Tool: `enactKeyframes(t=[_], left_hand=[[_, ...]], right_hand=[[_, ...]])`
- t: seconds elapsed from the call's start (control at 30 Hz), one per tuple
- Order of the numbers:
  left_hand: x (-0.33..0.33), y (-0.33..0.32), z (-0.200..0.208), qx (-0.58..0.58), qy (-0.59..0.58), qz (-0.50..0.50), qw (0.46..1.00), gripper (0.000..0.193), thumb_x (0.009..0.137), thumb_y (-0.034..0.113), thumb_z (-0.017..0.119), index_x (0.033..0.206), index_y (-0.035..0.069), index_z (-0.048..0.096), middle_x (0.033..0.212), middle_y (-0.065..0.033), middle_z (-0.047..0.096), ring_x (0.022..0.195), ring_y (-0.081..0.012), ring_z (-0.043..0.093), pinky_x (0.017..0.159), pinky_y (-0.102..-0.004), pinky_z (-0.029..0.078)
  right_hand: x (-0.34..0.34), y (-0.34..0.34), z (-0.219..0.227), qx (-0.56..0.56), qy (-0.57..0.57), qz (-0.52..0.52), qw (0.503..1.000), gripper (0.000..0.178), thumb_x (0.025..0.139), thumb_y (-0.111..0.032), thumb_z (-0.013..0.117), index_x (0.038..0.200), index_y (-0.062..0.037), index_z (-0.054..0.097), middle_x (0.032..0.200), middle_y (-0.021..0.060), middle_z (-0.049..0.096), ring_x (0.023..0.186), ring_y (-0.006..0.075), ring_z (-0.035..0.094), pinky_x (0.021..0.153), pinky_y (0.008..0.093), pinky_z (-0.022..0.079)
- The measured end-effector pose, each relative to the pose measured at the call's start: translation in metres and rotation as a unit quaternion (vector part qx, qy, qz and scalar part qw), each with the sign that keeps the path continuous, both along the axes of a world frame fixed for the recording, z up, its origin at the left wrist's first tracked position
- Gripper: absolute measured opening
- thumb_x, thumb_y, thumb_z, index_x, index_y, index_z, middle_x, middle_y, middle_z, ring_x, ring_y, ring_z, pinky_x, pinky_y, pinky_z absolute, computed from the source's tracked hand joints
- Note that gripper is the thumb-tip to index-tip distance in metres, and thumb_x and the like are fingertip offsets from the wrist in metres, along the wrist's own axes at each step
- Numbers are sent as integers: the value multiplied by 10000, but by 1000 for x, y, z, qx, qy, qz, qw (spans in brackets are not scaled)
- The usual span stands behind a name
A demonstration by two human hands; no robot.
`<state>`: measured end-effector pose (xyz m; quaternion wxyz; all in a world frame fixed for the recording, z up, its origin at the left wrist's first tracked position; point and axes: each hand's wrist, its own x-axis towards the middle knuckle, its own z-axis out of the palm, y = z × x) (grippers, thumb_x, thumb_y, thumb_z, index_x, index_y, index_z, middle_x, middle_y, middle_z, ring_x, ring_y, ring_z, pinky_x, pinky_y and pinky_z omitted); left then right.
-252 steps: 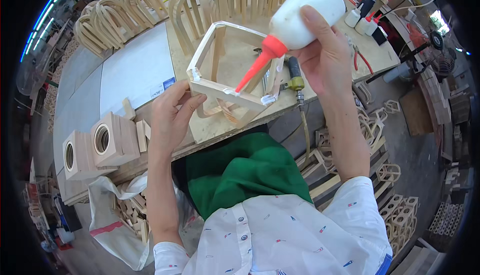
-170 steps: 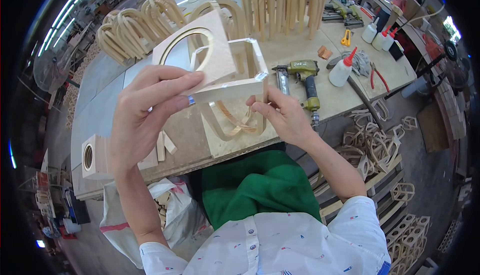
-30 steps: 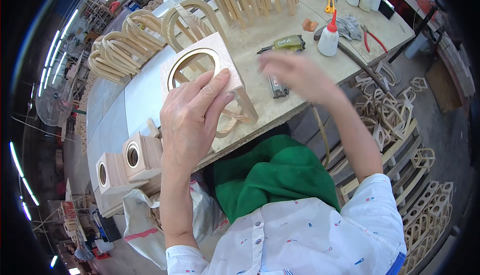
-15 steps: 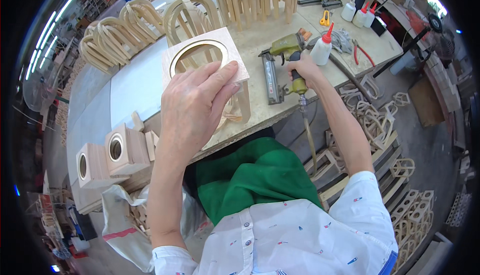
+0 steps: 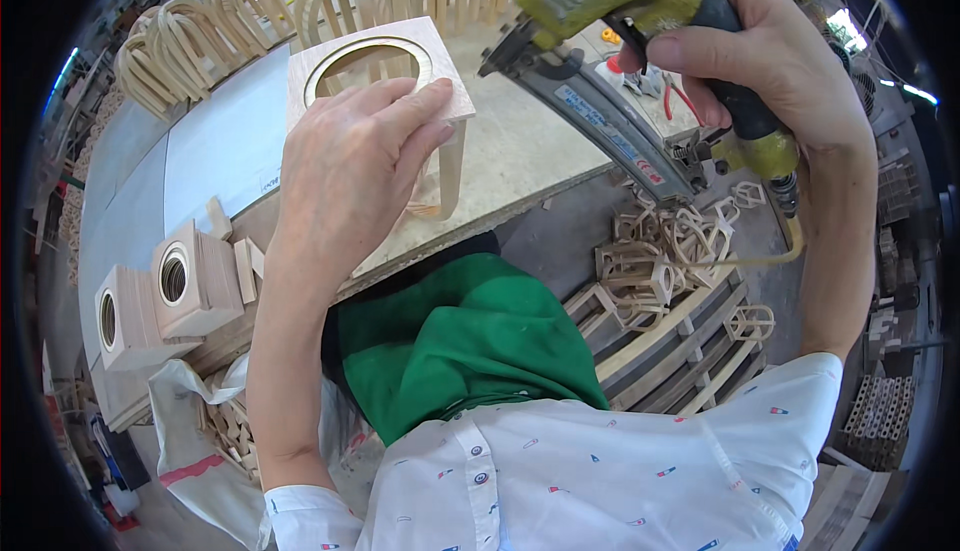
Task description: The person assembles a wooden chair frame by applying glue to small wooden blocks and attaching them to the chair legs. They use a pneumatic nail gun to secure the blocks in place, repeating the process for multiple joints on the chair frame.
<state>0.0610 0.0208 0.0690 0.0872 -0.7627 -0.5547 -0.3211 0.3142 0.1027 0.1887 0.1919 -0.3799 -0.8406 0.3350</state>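
Pressed flat under the open left hand on the pale chipboard tabletop: square light-wood panel with round hole, already seated on its frame, apparently unfastened; gripped in the closed right hand: yellow-green nail gun, raised, not yet applied.

A wooden box frame with a round-holed panel is seen on the chipboard bench, with arched wooden pieces ranged along its far edge.
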Motion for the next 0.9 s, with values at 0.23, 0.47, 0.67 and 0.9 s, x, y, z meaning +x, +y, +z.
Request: enactKeyframes(t=[0.23,0.47,0.67,0.9], left_hand=[[-3,-4,-3,2,-7,12,1000,248,838,197,695,1039,52,707,1022,-116,697,905,-298,650,798,-365,504],[-2,-4,-1,0,-8,13,1000,228,833,196,699,1001,43,709,1012,-111,699,894,-299,648,795,-367,500],[-2,-2,-4,8,-11,16,1000,219,834,190,697,998,47,712,1025,-115,699,908,-297,649,806,-368,500],[-1,-3,-3,-2,-15,16,1000,228,820,179,710,1005,46,712,1031,-118,697,905,-297,650,801,-362,503]], right_hand=[[-47,-21,37,-28,-185,-14,982,233,841,-178,685,726,21,648,559,45,618,467,101,563,442,262,419],[-53,-19,40,-13,-230,3,973,290,839,-209,692,657,10,638,528,34,601,450,102,555,429,258,412],[-54,-18,35,-10,-226,-4,974,270,833,-202,697,671,6,635,541,36,606,450,102,556,433,256,420],[-59,-14,44,-52,-233,2,971,254,813,-181,699,666,14,631,538,44,603,437,109,551,421,251,422]])
